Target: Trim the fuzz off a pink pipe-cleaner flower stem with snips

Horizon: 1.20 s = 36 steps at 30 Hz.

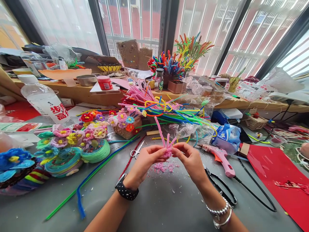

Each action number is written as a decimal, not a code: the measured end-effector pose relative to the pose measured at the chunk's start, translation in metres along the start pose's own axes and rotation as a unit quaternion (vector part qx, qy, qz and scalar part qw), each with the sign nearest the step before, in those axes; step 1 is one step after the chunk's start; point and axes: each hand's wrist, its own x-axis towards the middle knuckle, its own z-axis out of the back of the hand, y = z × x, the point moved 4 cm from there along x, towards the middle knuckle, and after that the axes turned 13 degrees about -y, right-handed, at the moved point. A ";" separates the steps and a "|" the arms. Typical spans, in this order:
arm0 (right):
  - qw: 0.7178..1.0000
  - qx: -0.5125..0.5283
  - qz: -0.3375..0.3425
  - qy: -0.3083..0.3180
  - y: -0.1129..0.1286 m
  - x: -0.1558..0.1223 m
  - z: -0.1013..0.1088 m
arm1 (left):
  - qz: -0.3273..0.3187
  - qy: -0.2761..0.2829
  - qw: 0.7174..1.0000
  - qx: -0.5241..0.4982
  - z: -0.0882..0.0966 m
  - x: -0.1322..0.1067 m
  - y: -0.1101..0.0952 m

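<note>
Pink pipe cleaners (167, 141), bunched together with several ends standing up, are held between my two hands above the table. My left hand (152, 158) pinches the bunch from the left, thumb and fingers closed on it. From the right, my right hand (188, 160) grips the same bunch near its base with thumb and forefinger. Below them lies a small heap of pink fuzz clippings (164, 167). Small scissors (137, 150) with white handles rest just left of my left hand. A pink glue gun (220, 158) lies right of my right hand, near black-handled pliers (222, 183).
Flower-covered pots (95, 150) stand on the left, near a water bottle (45, 100). Long green and blue pipe cleaners (79, 193) cross the table. A large pile of pipe cleaners (154, 103) lies behind my hands. A red sheet (272, 174) and the glue gun's cord (256, 195) are at right.
</note>
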 end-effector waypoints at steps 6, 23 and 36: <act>0.999 -0.021 0.011 0.024 0.001 0.000 -0.003 | 0.012 0.000 1.000 -0.010 0.001 0.002 0.003; 0.901 -0.225 0.371 -0.002 0.021 -0.009 0.001 | 0.094 0.022 0.994 -0.060 -0.001 0.000 0.006; 0.955 -0.164 0.245 -0.009 0.018 -0.007 -0.005 | 0.078 0.018 0.994 -0.080 -0.001 0.003 0.007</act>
